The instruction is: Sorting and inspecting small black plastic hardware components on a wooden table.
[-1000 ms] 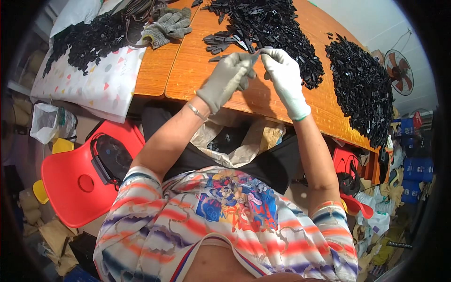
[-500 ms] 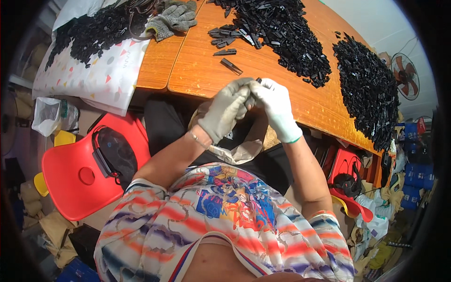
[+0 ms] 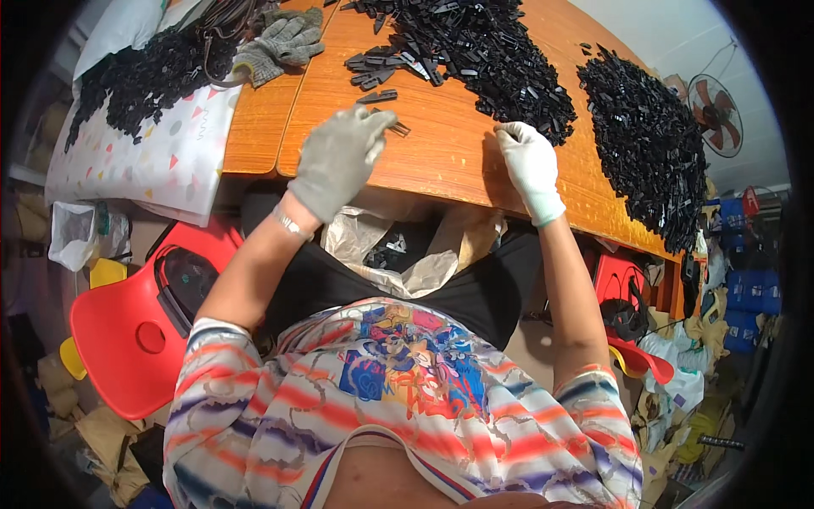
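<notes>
My left hand [image 3: 339,161], in a grey glove, reaches over the table's near edge. Its bent fingertips close on the end of a narrow black plastic piece [image 3: 399,129] on the wood; the glove covers part of that piece. A similar black piece [image 3: 378,97] lies just beyond. To the right, my right hand [image 3: 530,161], in a white glove, rests near the front of a large heap of black plastic pieces [image 3: 500,64]. Its fingers are curled together, and anything between them is hidden. Below the table edge, an open brown bag [image 3: 343,242] between my legs holds some dark pieces.
More black pieces [image 3: 644,153] spread along the table's right side. At the left, another pile [image 3: 161,81] sits on a patterned white sheet [image 3: 153,161], beside a grey knitted glove [image 3: 284,42]. A red chair [image 3: 119,339] stands left of me; a fan [image 3: 715,114] is at the far right.
My hands, together over the table edge before, have moved apart. The left has gone left to the black piece on the table, the right toward the heap. The bag below is now more exposed.
</notes>
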### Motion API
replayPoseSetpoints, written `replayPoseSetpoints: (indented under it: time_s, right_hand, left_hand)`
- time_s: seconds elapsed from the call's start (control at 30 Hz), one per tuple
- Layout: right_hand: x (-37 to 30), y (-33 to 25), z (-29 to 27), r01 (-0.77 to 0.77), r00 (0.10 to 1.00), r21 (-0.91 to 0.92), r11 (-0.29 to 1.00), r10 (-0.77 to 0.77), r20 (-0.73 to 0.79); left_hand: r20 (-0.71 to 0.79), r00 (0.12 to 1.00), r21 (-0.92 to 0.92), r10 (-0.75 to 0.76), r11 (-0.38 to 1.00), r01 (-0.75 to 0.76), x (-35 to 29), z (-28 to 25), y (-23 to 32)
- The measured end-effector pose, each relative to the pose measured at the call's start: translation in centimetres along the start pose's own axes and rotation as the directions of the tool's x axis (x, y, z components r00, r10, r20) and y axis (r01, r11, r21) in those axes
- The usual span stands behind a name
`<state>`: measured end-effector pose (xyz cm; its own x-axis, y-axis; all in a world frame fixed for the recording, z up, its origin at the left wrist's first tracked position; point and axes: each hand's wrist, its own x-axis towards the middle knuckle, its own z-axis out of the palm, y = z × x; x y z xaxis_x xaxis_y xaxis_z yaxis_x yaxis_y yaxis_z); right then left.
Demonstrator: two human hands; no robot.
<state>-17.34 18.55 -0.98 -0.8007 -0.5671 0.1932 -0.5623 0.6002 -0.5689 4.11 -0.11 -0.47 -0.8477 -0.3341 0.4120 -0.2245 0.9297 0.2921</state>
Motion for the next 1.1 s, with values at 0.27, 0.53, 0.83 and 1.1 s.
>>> replayPoseSetpoints:
  time_s: [0.27, 0.53, 0.83, 1.1]
  right_hand:
    - [4.3, 0.6, 3.4, 0.226, 0.948, -0.385, 0.895, -0.293, -0.124]
    - [3.0, -1.6, 3.2, 0.314, 0.949, -0.21, 0.926, -0.315, 0.029]
    - [3.4, -0.7, 1.8, 0.062, 0.996, 0.076, 0.995, -0.067, 0.064]
    - [3.1, -3.7, 1.9, 0.047, 0.976, -0.173, 0.984, -0.008, 0.219]
  left_hand:
    - [0.023, 0.998, 0.181, 0.064, 0.981, -0.067, 2.9, 2.5, -1.0]
    - [-0.012, 0.997, -0.081, -0.076, 0.994, 0.075, 1.6, 2.7, -0.9]
    - [-0.037, 0.993, -0.092, -0.11, 0.99, 0.106, 0.9, 3.4, -1.7]
    - [0.007, 0.992, -0.104, -0.128, 0.986, 0.128, 0.5, 3.2, -0.1]
